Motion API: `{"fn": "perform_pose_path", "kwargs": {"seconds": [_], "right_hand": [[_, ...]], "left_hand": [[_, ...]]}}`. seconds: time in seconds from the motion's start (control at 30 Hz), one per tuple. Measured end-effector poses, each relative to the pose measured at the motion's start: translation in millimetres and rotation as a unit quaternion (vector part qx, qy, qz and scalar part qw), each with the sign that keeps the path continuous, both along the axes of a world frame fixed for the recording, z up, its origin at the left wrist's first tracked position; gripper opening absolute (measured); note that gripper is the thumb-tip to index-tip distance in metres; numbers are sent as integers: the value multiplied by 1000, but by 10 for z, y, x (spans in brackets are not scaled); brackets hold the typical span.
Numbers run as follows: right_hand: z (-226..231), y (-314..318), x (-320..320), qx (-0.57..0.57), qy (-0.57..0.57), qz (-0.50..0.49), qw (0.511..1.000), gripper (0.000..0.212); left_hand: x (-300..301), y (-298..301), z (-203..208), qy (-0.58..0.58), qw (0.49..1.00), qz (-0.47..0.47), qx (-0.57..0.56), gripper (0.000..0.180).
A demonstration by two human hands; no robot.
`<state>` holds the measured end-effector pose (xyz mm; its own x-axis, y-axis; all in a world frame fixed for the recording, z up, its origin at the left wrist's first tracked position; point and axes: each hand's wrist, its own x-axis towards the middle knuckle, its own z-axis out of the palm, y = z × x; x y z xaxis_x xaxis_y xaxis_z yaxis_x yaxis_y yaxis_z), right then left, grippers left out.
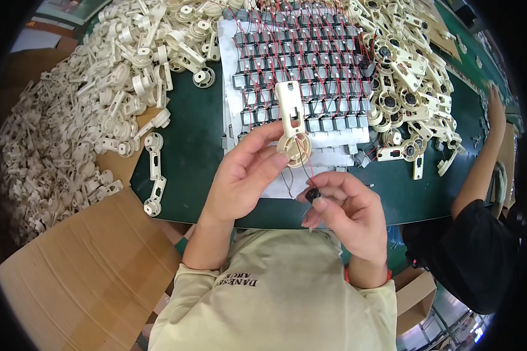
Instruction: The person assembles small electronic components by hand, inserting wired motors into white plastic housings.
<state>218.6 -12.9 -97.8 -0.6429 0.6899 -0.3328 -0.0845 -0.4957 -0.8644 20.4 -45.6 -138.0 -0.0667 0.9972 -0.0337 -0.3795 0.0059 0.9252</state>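
L hand [243, 175] mid-frame: fingers closed round a cream plastic pc [289, 96], ring end down. R hand [354, 216], lower right of it: fingers pinching a small black pc [313, 195], w/ thin wires running up to the ring.

Big carton [88, 275], lower left; cream heap [58, 140] above it, can't tell how much sits inside. Small carton [418, 295], lower right, contents hidden.

Green surface [187, 134] shows btwn heap & white sheet [231, 70] w/ rows of grey wired blocks [313, 52]; 2 loose cream pcs [155, 167] there. Front edge curves just below hands.
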Motion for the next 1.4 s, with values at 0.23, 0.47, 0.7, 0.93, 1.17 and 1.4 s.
{"fn": "perform_pose_path", "kwargs": {"seconds": [0.23,0.47,0.7,0.93,1.17,1.4], "right_hand": [[21,12,-6,-19,-33,-34,999,28],[-17,45,0,17,14,-31,999,31],[-85,57,-4,33,91,-40,995,29],[-139,85,-54,357,-211,-79,907,25],[-59,72,-102,275,-126,-110,947,28],[-112,-6,-217,156,8,-223,962,21]], "left_hand": [[-13,12,-23,-19,999,-11,25,43],[76,11,27,0,1000,-2,18,44],[19,-2,33,-14,1000,17,12,32],[47,-49,83,-13,997,48,54,39],[98,-64,102,5,999,-36,19,54],[211,-91,11,-29,998,-42,26,42]]}}
